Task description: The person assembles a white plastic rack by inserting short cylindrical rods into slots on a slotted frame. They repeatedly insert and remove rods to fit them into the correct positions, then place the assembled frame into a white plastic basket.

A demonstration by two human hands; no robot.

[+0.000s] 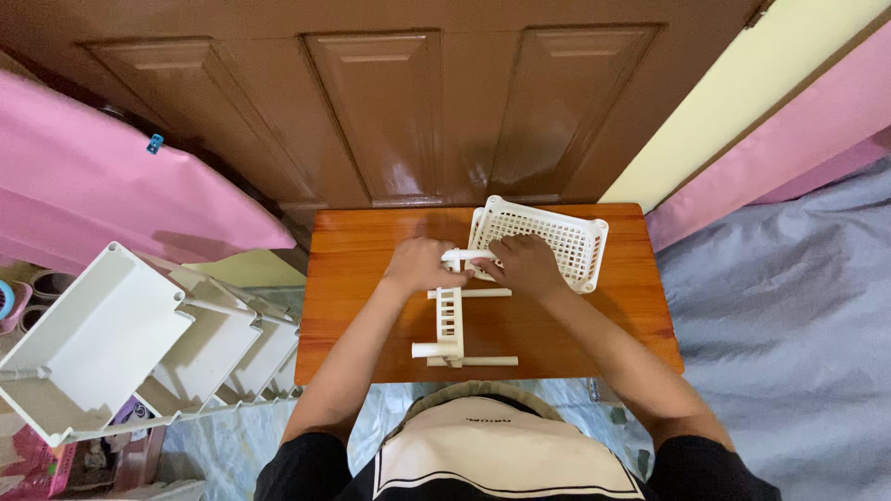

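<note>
White plastic makes up nearly everything in play here: nearest the person, a slotted white plastic side frame with tube-shaped posts [451,327] lies flat on the small orange-brown wooden table [353,306], with a thin white plastic rod [484,361] lying crosswise at its near end and another at its far end. Just beyond, the left hand [419,264] is curled closed around the far end of a short white plastic tube [461,255], while the right hand [525,265] pinches the tube's other end, fingers closed on it, its knuckles resting against the white perforated plastic basket [543,239] that sits tilted at the table's far right. The step in hand looks like seating this tube into the frame's far end, part of putting a shelf rack together; the joint itself is hidden under the fingers, so whether it is home cannot be told. The next move likely calls for lining the tube squarely with its socket and pressing evenly from both sides. Off to the left stands a tiered white plastic shelf unit [102,339], and farthest off, a glossy brown panelled door [390,102].
</note>
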